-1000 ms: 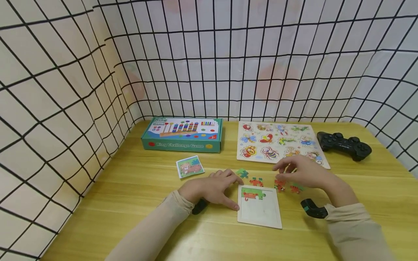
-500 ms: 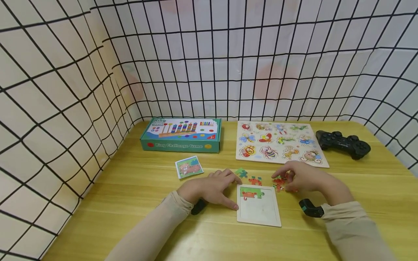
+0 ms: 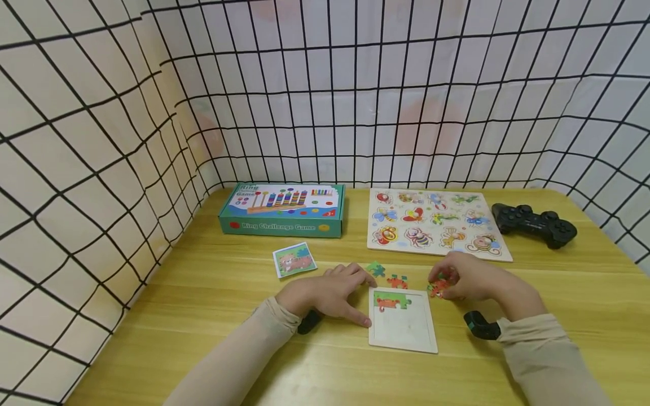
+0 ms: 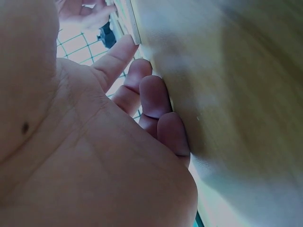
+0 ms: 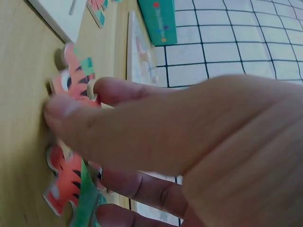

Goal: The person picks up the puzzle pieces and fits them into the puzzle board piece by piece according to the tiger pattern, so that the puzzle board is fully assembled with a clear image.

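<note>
My left hand (image 3: 332,290) rests at the left side of a square wooden puzzle tray (image 3: 403,332), index fingertip by its upper corner and thumb on its left edge. In the left wrist view its fingers lie relaxed along the tabletop. Joined green and orange jigsaw pieces (image 3: 393,300) fill the tray's upper left. To the right of the tray, my right hand (image 3: 479,282) pinches an orange tiger-striped jigsaw piece (image 5: 75,82) between thumb and index finger, close over the table. Another striped piece (image 5: 66,182) lies under the other fingers.
Two loose jigsaw pieces (image 3: 397,282) lie behind the tray. A picture card (image 3: 294,259) sits to the left. Farther back are a Ring Challenge Game box (image 3: 281,211), an insect puzzle board (image 3: 431,223) and a black game controller (image 3: 534,225). Gridded cloth walls surround the table.
My right hand has come down onto the loose pieces, and its thumb and index finger have closed on one. The left hand stays at the tray.
</note>
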Demonstrator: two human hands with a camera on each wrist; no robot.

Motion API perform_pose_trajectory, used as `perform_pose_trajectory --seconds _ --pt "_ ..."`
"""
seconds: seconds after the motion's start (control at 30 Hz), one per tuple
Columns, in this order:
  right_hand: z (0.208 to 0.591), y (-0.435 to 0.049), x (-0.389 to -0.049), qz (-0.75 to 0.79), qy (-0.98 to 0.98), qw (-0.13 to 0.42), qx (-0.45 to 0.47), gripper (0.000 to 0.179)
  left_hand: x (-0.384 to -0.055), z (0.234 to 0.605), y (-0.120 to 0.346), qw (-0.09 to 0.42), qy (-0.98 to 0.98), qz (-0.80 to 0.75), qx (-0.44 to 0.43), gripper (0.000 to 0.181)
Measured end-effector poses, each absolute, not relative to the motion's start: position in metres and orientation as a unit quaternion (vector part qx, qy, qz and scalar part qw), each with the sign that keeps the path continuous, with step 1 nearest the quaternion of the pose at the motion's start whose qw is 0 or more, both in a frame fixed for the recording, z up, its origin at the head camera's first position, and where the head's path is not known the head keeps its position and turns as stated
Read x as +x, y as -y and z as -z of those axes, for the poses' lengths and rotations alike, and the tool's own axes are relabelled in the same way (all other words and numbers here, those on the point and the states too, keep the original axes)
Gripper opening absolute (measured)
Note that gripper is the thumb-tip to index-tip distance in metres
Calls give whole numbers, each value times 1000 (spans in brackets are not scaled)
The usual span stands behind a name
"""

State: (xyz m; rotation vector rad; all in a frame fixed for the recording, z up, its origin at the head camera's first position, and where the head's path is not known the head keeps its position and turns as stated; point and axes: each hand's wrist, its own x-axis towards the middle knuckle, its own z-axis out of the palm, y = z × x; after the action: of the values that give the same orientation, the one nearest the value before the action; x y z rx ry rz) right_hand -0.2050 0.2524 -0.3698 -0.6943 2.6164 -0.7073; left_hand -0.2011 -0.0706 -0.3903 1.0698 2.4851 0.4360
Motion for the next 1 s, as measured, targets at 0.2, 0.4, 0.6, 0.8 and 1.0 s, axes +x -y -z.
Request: perform_pose_trajectory --seconds 0.2,0.4,0.6,0.8,1.0 --pt "367 -256 -203 276 -922 176 -206 12 -200 389 70 197 -889 -154 383 73" --pt "364 -260 -203 281 -923 151 -214 8 -200 389 70 198 -889 -154 382 73" --pt "363 -260 -203 294 -919 140 -221 12 -200 389 70 199 -889 -157 380 73" --pt "362 -259 -202 300 -916 138 -229 27 -198 387 70 198 -889 -165 380 72" --pt "361 -257 -204 318 -910 152 -219 22 -199 388 71 197 -887 -166 383 72"
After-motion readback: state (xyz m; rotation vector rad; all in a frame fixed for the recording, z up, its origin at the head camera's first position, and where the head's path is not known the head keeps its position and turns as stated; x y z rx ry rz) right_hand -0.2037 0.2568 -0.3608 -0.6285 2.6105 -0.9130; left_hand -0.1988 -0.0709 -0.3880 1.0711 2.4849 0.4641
